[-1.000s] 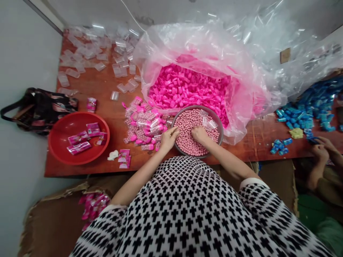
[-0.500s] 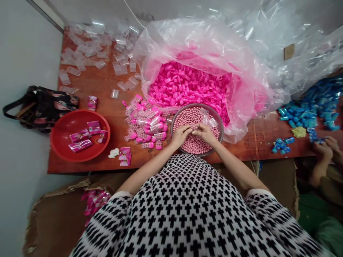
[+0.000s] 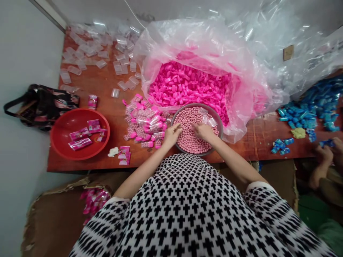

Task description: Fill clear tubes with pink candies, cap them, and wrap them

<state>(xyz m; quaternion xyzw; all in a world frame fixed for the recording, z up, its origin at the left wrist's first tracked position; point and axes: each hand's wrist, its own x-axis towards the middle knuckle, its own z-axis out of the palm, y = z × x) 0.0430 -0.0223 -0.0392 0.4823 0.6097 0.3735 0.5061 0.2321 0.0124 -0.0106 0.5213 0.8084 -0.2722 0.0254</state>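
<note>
A grey metal bowl (image 3: 220,125) full of small pink balls (image 3: 189,119) stands at the table's near edge. My left hand (image 3: 171,135) rests at the bowl's left rim with its fingers curled down onto the balls. My right hand (image 3: 204,131) lies in the bowl's right half, fingers bent into the balls, just below a few clear vials (image 3: 209,121) lying on them. Whatever either hand holds is hidden. Left of the bowl lies a pile of filled vials with pink caps (image 3: 144,123).
A big clear plastic bag of pink caps (image 3: 187,84) sits behind the bowl. A red basin (image 3: 64,142) with pink packets is at the left, empty vials (image 3: 93,57) at the back left, blue pieces (image 3: 308,110) at the right. Another person's hands (image 3: 325,154) work at the right edge.
My hands met over the middle of the bowl half a second ago and have now moved apart again, each down onto the balls.
</note>
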